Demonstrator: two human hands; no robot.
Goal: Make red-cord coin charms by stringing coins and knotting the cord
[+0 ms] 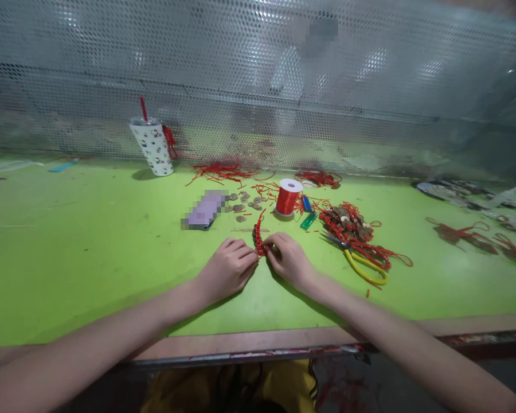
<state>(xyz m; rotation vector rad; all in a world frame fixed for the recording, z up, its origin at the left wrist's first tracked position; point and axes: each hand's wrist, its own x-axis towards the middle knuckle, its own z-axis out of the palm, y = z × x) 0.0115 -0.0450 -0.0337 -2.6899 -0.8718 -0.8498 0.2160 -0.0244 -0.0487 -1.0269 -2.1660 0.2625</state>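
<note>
A short knotted red cord point(258, 236) with dark coins along its left side lies in front of me, its looped end pointing away. My left hand point(232, 265) has its fingers closed at the near left end of this cord. Opposite it, my right hand point(287, 259) pinches the same end between thumb and fingers. Just beyond the hands are several loose coins point(241, 218) and a spool of red thread point(287, 198). To the right, yellow-handled scissors point(365, 268) rest against a heap of knotted coin cords point(348, 223).
A phone point(205, 210) lies left of the coins. Behind it stands a patterned tumbler point(153, 146) with a red straw. Red cord scraps point(223, 171) are strewn along the perforated metal panel point(241, 86). Blue and green lighters point(309, 221) lie by the spool. More coin cords point(466, 235) lie far right.
</note>
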